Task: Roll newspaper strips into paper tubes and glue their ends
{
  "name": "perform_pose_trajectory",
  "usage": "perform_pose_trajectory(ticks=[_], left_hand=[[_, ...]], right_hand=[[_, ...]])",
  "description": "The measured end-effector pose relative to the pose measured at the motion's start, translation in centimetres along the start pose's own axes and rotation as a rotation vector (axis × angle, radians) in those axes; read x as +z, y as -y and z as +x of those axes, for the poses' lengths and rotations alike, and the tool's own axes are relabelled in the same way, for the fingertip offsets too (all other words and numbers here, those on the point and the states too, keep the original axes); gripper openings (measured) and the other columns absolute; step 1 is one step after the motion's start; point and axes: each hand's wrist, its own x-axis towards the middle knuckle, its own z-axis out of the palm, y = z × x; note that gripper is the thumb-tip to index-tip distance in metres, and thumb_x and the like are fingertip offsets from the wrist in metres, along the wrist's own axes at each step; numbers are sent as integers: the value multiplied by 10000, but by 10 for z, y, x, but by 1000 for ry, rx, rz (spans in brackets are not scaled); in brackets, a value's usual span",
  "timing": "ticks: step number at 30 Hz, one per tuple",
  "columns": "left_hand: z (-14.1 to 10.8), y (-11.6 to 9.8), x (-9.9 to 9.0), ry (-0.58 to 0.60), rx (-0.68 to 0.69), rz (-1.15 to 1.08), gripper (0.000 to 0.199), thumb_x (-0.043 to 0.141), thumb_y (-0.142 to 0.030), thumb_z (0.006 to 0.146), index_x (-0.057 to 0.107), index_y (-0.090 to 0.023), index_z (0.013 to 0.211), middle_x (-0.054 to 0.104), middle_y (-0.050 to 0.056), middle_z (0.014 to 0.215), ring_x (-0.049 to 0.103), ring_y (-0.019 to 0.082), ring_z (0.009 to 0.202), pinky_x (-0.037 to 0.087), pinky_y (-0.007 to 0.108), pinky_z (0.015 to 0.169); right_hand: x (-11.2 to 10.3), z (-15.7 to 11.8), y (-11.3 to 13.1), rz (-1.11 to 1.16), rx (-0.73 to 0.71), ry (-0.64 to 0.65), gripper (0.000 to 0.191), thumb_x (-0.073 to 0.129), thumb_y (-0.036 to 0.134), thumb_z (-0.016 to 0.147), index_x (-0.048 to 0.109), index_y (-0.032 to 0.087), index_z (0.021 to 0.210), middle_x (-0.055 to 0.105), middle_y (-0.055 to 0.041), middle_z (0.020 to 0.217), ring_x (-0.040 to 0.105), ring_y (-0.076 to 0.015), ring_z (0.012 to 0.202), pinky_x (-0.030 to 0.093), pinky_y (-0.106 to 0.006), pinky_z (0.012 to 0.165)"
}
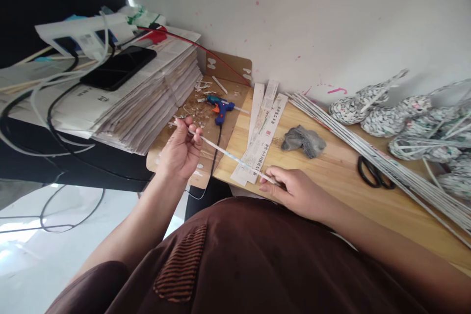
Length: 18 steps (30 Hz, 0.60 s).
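A thin rolled paper stick (230, 154) stretches slantwise between my two hands, over the table's front edge. My left hand (181, 149), palm turned up, pinches its upper left end between thumb and fingers. Lower down, my right hand (289, 187) has its fingers closed around the other end. Behind the stick lie several printed paper strips (271, 130), fanned out on the wood. A blue glue gun (222, 108) rests on a cardboard sheet (235, 95) beyond my left hand, with a clear stick at its back.
Stacked newspapers (154, 93) stand left, bearing a phone (118, 67), a power strip and cables. On the wooden table (342, 176) are a grey cloth (303, 141), black-handled scissors (371, 172), a bundle of paper sticks (353, 137) and woven paper pieces (382, 120) by the wall.
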Motion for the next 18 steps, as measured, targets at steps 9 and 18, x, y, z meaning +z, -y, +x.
perform_pose_trajectory(ticks=[9, 18], left_hand=[[-2, 0, 0, 34, -23, 9, 251, 519, -302, 937, 650, -139, 799, 570, -23, 600, 605, 42, 563, 507, 77, 508], [-3, 1, 1, 112, -90, -62, 265, 492, -316, 949, 630, -140, 808, 550, -30, 607, 591, 30, 562, 481, 61, 487]], right_hand=[[5, 1, -6, 336, 147, 173, 470, 339, 539, 978, 598, 175, 831, 431, 58, 475, 473, -109, 438, 404, -241, 519], [-1, 0, -12, 799, 212, 474, 505, 383, 497, 977, 656, 104, 814, 389, 70, 378, 442, -100, 329, 353, -215, 399]])
